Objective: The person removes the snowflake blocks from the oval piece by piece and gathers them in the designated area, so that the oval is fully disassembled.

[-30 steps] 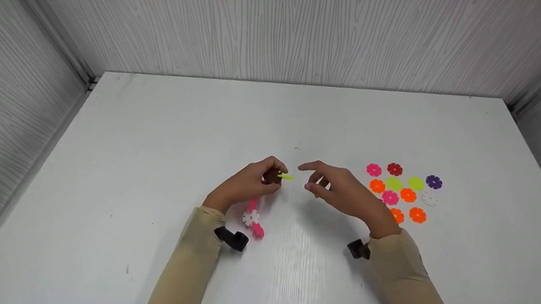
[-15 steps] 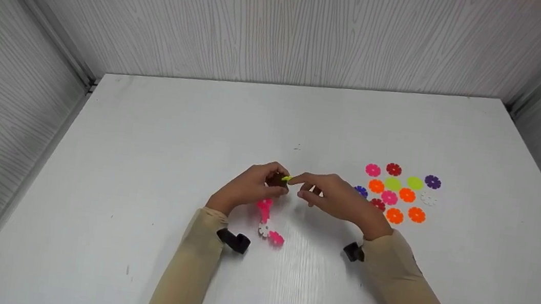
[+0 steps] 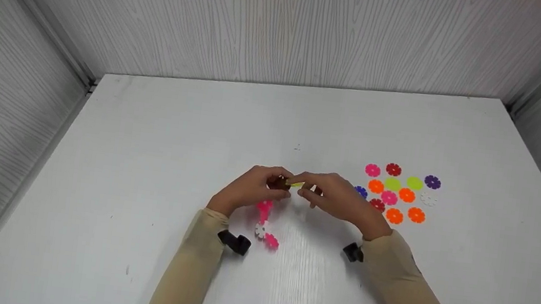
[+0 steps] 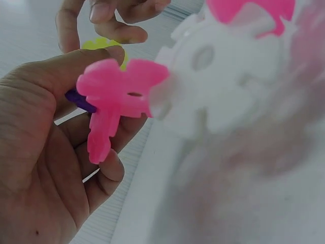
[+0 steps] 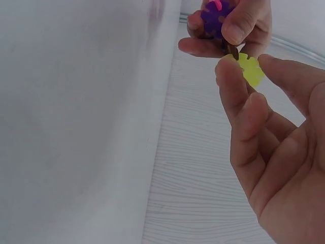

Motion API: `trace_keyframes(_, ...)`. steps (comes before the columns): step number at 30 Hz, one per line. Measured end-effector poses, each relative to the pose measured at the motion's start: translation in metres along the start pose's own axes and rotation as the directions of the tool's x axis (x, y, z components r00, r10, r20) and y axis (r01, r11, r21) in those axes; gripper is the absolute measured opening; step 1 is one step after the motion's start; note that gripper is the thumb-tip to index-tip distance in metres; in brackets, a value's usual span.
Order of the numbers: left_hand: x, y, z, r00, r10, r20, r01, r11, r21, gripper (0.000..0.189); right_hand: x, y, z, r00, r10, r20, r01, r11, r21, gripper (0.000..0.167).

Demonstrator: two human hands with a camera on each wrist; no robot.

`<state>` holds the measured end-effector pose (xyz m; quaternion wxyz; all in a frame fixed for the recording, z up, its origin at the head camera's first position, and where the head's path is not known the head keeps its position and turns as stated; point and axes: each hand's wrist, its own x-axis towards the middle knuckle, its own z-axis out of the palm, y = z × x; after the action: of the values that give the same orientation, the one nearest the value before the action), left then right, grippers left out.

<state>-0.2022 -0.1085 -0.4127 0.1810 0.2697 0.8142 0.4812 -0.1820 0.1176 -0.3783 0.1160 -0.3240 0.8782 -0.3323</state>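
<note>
My left hand (image 3: 254,187) grips a chain of slotted, flower-shaped plastic discs. Nearest its fingers in the left wrist view are a pink disc (image 4: 114,89) and the edge of a purple disc (image 4: 80,100). A white disc (image 4: 228,76) and another pink disc (image 4: 254,10) follow along the chain, which hangs below the hand in the head view. At the other end a yellow disc (image 5: 252,71) sticks out beside the left thumb. My right hand (image 3: 339,197) pinches that yellow disc at its edges. The joint between yellow and purple is partly hidden by fingers.
To the right on the white table (image 3: 175,125) lie several loose discs, among them an orange disc (image 3: 416,215), a dark purple disc (image 3: 432,182), a white disc (image 3: 428,198) and a blue disc (image 3: 360,191). A pale wall (image 3: 286,25) rises behind the table.
My right hand has come left and down to the yellow disc, from apart to touching it. The hanging chain has swung slightly right. Blue and red loose discs have come into sight.
</note>
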Motion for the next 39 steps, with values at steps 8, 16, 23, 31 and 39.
trace_keyframes(8,0.000,0.002,0.003,1.000,0.006,0.014,-0.006,1.000,0.005,0.026,0.001,0.002,0.003,0.999,0.043,0.012,-0.042,0.999,-0.033,0.033)
trace_keyframes(16,0.001,0.004,0.005,0.999,0.051,-0.001,-0.050,0.997,0.064,0.024,0.000,0.000,0.003,1.000,0.010,-0.009,-0.011,0.996,-0.090,0.029)
trace_keyframes(23,0.000,0.012,0.003,0.997,0.068,-0.044,-0.062,0.991,0.120,0.027,-0.003,-0.003,-0.002,0.995,-0.058,-0.079,0.044,0.985,-0.166,0.029)
trace_keyframes(31,-0.001,0.022,0.002,0.992,0.093,-0.084,-0.078,0.984,0.162,0.028,-0.006,-0.002,-0.009,0.967,-0.206,-0.153,0.167,0.957,-0.236,0.027)
trace_keyframes(39,-0.002,0.030,0.003,0.968,0.190,-0.166,-0.136,0.947,0.291,0.024,-0.008,-0.007,-0.013,0.940,-0.285,-0.189,0.230,0.936,-0.267,0.027)
